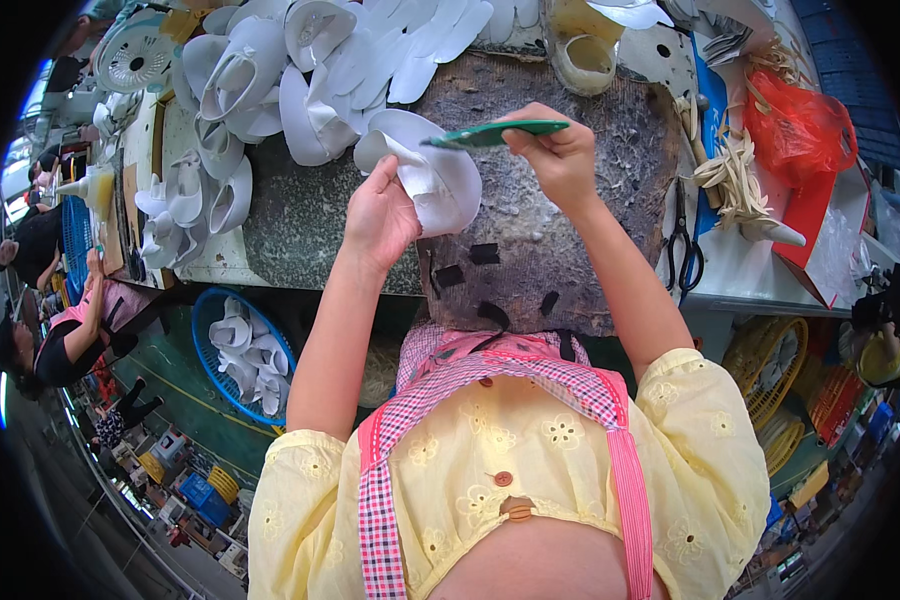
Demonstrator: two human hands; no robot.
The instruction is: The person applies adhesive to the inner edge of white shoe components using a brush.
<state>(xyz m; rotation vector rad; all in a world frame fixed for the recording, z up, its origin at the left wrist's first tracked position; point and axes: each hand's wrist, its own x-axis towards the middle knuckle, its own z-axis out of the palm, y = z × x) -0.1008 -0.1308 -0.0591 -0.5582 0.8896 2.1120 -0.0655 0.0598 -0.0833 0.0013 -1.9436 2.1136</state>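
The person's left hand (383,222) grasps a white curved piece (454,185) by its near left edge, the thumb laid along the inner side and the fingers beneath it. The piece is held above the far left part of a brown, heavily crusted board (550,235), with its rounded rim toward the far side and its folded flap toward the hand. The right hand (558,160), to the right of the piece, pinches a slim green tool (500,134) between thumb and fingers. The tool lies almost level, its darker end pointing left over the white piece; whether that end touches the surface cannot be told.

Small black patches (450,276) lie on the near part of the board. At its far edge stands a glue-smeared, yellowish container (587,65), open at the top. Far left, a heap of similar white pieces (245,75) spreads across the worktable (225,257). On the right, near the board, are black-handled scissors (684,258); farther right are a bundle of beige strips (732,182) and a crumpled red plastic bag (795,130). Below the table on the left, a blue basket (202,335) holds more white pieces.
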